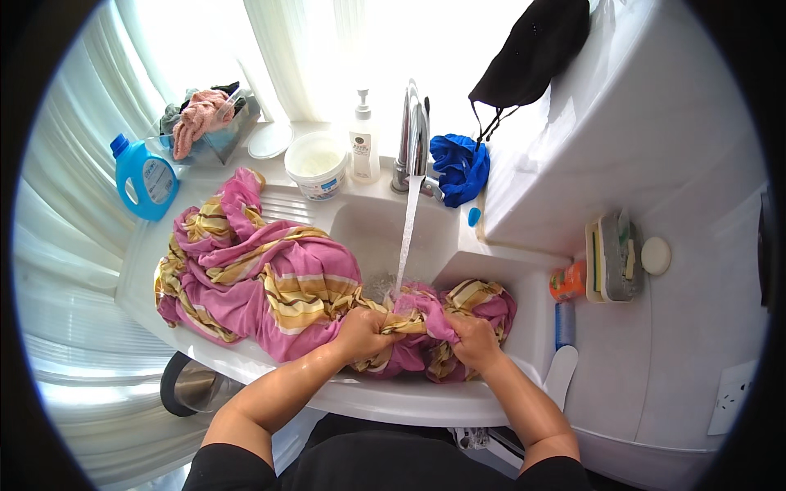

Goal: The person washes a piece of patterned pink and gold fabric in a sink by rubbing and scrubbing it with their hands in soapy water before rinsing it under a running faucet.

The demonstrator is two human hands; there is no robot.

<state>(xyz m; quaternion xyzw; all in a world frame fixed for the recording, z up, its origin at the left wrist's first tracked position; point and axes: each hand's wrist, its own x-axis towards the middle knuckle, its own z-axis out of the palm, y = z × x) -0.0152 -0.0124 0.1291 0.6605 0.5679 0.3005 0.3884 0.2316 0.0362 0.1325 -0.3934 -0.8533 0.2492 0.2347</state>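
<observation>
A large pink cloth with yellow and brown stripes (307, 266) lies bunched over the left ledge of the white sink (360, 221) and runs down into the basin. My left hand (363, 334) is closed round a fold of it at the basin's front. Close by on the right, my right hand (476, 340) grips another fold, with the stretch between them pulled up. Water (407, 237) pours from the chrome faucet (413, 135) onto the cloth just beyond my hands. More of the cloth is heaped to the right of my right hand.
Behind the basin stand a white tub (317, 168) and a pump bottle (363, 143). A blue detergent jug (146, 178) and a clear bin of clothes (205, 123) are at the left. Blue cloth (458, 169) lies beside the faucet. A wall-mounted soap holder (612, 258) is on the right.
</observation>
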